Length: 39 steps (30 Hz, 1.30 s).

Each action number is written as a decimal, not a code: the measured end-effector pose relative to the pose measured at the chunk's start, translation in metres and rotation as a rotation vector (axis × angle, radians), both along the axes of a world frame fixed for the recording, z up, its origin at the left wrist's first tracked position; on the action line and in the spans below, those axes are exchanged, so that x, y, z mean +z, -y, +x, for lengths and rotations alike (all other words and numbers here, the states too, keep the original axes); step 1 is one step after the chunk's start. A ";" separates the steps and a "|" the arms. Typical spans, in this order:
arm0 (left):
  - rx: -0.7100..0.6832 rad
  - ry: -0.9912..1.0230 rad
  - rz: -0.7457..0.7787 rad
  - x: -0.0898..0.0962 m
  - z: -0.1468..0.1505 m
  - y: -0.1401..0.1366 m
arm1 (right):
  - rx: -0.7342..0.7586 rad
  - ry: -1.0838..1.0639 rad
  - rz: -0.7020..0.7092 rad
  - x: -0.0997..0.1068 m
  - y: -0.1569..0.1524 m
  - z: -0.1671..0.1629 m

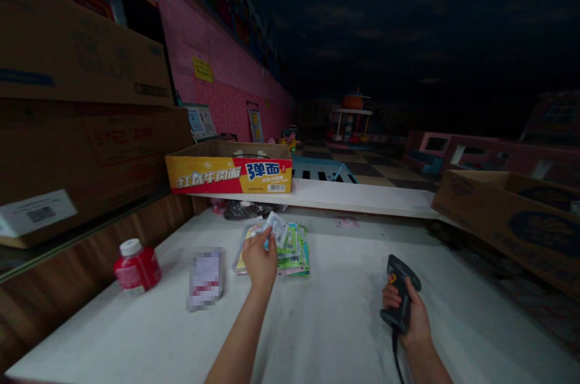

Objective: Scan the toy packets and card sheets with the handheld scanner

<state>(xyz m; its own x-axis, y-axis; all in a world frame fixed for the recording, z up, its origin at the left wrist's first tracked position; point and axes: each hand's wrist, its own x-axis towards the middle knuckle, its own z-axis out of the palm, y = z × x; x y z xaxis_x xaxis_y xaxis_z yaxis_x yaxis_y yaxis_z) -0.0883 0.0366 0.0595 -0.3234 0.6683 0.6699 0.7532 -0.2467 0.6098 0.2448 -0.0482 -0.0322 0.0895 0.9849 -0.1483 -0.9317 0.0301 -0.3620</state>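
Note:
My left hand (260, 256) pinches a small whitish packet (278, 228) between thumb and fingers, above a stack of flat, colourful packets (296, 258), mostly green. Part of the stack is hidden behind this hand. In my right hand (415, 316) is a dark handheld barcode scanner (401, 278), gripped by its handle, its cord running down towards the bottom edge. A red bottle with a white cap (138, 269) stands on the left of the white table (335, 323). Between bottle and stack lies a blurred-out pale item (206, 278).
A red and yellow noodle carton (208, 174) sits on the raised white shelf (362, 195) at the back. Large cardboard boxes (90, 148) are piled on the left. Another open box (502, 215) stands at the right. Beneath the shelf lies a dark plastic bag (247, 209).

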 end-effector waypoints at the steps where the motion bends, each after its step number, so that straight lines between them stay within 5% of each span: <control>1: 0.032 -0.036 -0.038 0.001 -0.005 -0.001 | 0.002 -0.003 -0.001 0.000 0.000 0.000; 8: 0.200 -0.185 -0.293 -0.012 -0.013 0.005 | 0.003 0.089 0.031 0.003 0.003 0.002; 13: 0.229 -0.195 -0.201 -0.010 -0.005 0.007 | -0.016 0.121 0.033 0.013 0.005 -0.002; 18: -0.049 -0.331 -0.030 0.001 0.041 0.008 | -0.028 0.102 0.031 0.019 0.002 -0.002; 22: -0.415 -0.491 -0.073 -0.017 0.095 0.001 | -0.028 0.087 0.014 0.015 0.000 0.002; 25: -0.601 -0.575 -0.186 -0.043 0.131 -0.018 | -0.028 0.085 -0.002 0.012 0.000 0.005; 29: -0.628 -0.572 -0.335 -0.072 0.167 -0.061 | -0.047 0.061 -0.001 0.013 -0.001 0.005; 39: -0.591 -0.529 -0.412 -0.091 0.225 -0.157 | -0.092 -0.022 -0.043 0.010 -0.011 0.000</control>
<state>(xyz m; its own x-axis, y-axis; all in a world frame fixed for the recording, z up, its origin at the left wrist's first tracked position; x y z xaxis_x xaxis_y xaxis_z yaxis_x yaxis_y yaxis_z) 0.1369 0.1940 -0.0315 0.4332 0.8486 0.3037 0.7805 -0.5217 0.3445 0.2443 -0.0373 -0.0225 0.1751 0.9654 -0.1931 -0.9336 0.1005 -0.3441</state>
